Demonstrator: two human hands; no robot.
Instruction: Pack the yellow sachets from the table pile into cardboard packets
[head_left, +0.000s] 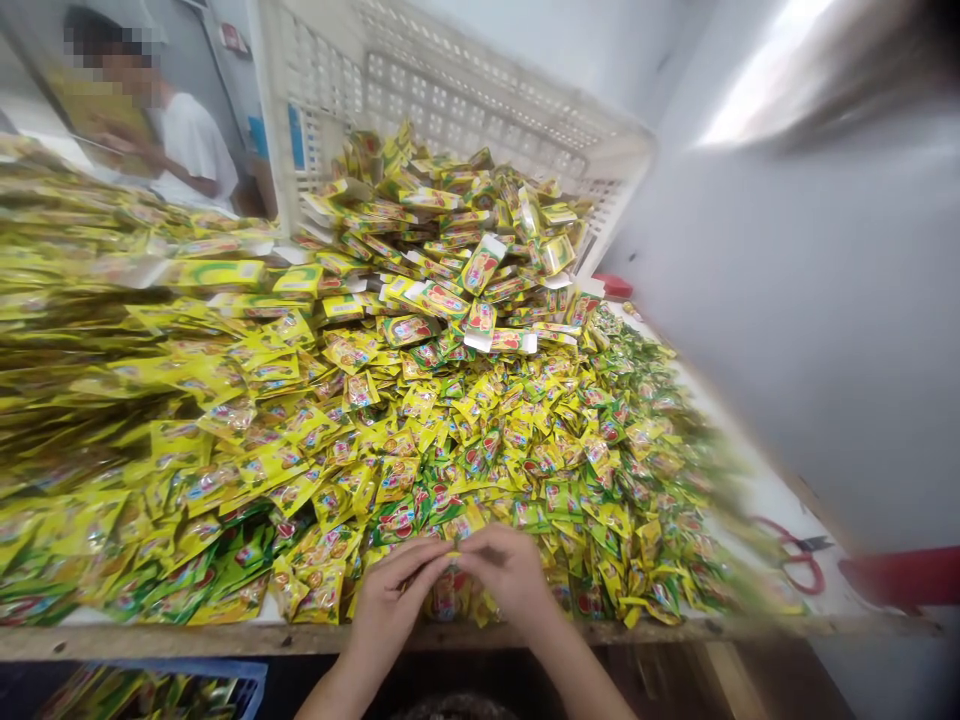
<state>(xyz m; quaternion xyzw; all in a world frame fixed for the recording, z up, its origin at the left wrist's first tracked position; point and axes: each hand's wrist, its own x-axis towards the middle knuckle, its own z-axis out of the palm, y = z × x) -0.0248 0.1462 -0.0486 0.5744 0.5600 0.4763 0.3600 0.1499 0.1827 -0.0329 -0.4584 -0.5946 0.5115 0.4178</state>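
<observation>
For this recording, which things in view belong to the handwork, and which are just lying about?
Likely part of the work:
left hand and right hand, meeting at a small yellow piece
heaped yellow and green packets
perhaps the small cartons behind

Apparently just lying about:
red-handled scissors, untouched on the right
red object beyond them, too blurred to identify

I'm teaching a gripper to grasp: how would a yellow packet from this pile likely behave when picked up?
A yellow packet will probably flex, as it looks thin and creased. It may feel slick, given its glossy shine. Neighbouring packets could slide as it lifts, since they overlap loosely.
</observation>
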